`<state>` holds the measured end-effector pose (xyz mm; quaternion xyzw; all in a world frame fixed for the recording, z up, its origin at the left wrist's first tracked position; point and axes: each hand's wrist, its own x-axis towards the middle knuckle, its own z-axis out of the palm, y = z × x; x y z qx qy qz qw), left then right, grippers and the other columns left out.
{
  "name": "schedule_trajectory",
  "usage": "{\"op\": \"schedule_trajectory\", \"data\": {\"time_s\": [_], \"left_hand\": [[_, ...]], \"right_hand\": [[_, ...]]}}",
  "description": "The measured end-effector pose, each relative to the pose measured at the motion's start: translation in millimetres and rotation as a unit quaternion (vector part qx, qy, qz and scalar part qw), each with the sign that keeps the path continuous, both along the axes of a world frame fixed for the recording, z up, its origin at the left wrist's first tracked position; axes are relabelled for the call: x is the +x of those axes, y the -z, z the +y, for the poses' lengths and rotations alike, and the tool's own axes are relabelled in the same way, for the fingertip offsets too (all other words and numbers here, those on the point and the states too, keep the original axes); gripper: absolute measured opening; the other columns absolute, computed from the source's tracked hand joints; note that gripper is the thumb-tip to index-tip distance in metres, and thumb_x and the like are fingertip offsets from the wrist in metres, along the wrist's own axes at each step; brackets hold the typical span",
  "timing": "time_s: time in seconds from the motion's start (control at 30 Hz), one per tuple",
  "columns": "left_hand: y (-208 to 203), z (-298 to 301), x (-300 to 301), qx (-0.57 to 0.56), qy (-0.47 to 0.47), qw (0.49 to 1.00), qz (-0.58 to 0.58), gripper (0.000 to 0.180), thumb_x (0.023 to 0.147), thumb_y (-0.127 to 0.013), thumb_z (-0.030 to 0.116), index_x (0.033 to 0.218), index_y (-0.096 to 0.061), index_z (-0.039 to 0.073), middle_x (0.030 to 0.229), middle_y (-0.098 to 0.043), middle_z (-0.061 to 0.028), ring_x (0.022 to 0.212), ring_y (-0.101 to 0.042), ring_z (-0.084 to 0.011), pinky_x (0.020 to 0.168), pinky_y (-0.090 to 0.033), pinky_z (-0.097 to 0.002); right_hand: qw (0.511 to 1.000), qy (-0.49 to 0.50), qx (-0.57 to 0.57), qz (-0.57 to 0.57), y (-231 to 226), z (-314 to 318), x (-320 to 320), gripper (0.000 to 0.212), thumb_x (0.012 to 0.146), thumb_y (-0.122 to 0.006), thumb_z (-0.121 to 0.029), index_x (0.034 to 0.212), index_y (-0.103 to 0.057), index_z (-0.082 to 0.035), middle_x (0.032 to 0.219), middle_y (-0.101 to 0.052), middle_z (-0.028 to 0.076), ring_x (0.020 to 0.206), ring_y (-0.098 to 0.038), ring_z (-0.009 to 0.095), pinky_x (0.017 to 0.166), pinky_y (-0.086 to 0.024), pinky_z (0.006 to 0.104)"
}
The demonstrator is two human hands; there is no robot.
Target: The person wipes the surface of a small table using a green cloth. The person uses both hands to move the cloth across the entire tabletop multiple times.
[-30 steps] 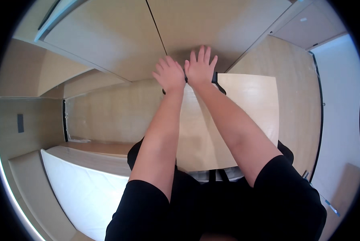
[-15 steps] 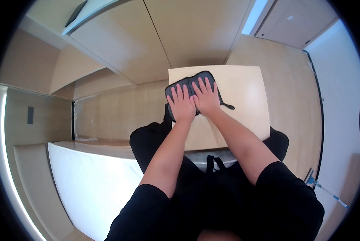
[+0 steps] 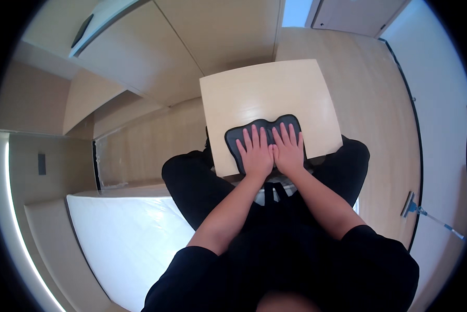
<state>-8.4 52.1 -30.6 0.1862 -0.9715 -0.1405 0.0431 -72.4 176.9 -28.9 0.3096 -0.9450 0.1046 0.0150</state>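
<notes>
A dark grey flat case (image 3: 234,137) with a black edge lies on a pale wooden table (image 3: 264,88), at the edge nearest my body. Its far rim has a dip in the middle. Flat on its left half rests my left hand (image 3: 257,157), fingers spread. My right hand (image 3: 289,152) lies the same way on the right half, and the two thumbs meet near the middle. Both hands are open and grip nothing. Palms and wrists hide the near part of the case.
My black-clad legs flank the table. Tall wooden cabinet doors (image 3: 192,41) stand beyond it. At the left is a mattress (image 3: 124,229) in clear wrapping. A squeegee mop (image 3: 410,206) with a blue-and-white handle leans by the right wall.
The case and both hands have come nearer my body, from the table's far left to its near edge. The case has turned somewhat, and its strap no longer shows. The view has shifted.
</notes>
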Motion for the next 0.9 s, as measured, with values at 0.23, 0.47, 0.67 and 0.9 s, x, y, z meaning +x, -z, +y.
{"op": "schedule_trajectory", "data": {"time_s": [0.23, 0.47, 0.67, 0.9], "left_hand": [[-3.4, 28.4, -81.8, 0.007, 0.043, 0.999, 0.017, 0.067, 0.110, -0.052, 0.040, 0.170, -0.041, 0.012, 0.180, -0.029, -0.0165, 0.168, -0.018, -0.0428, 0.130, -0.011, -0.0719], [-4.1, 34.5, -179.2, 0.007, 0.040, 0.999, 0.022, 0.066, 0.109, -0.052, 0.038, 0.169, -0.043, 0.012, 0.179, -0.031, -0.0170, 0.167, -0.020, -0.0435, 0.129, -0.013, -0.0727], [-2.1, 27.0, -272.8, -0.011, 0.073, 0.996, 0.048, 0.064, 0.110, -0.052, 0.038, 0.167, -0.045, 0.012, 0.178, -0.033, -0.0159, 0.166, -0.023, -0.0424, 0.129, -0.017, -0.0721], [0.3, 13.9, -367.6, -0.036, 0.087, 0.995, 0.041, 0.059, 0.111, -0.050, 0.039, 0.165, -0.048, 0.014, 0.175, -0.040, -0.0157, 0.164, -0.031, -0.0390, 0.128, -0.023, -0.0706]], "right_hand": [[0.996, 0.086, 0.002, 0.029, 3.1, 30.3, -62.8, 0.062, 0.107, -0.056, -0.037, 0.166, -0.049, -0.021, 0.176, -0.038, 0.012, 0.165, -0.028, 0.037, 0.131, -0.019, 0.0654], [0.986, 0.155, 0.007, 0.051, 5.9, 33.0, -154.1, 0.063, 0.107, -0.055, -0.041, 0.166, -0.049, -0.021, 0.175, -0.040, 0.013, 0.164, -0.029, 0.038, 0.131, -0.020, 0.0659], [0.975, 0.207, -0.016, 0.074, 12.6, 25.5, -233.2, 0.062, 0.107, -0.055, -0.040, 0.165, -0.052, -0.018, 0.175, -0.040, 0.014, 0.161, -0.033, 0.042, 0.126, -0.027, 0.0683], [0.960, 0.277, -0.012, -0.045, 5.1, 8.7, -318.3, 0.067, 0.112, -0.044, -0.046, 0.172, -0.036, -0.018, 0.179, -0.029, 0.020, 0.165, -0.021, 0.048, 0.129, -0.024, 0.0677]]}}
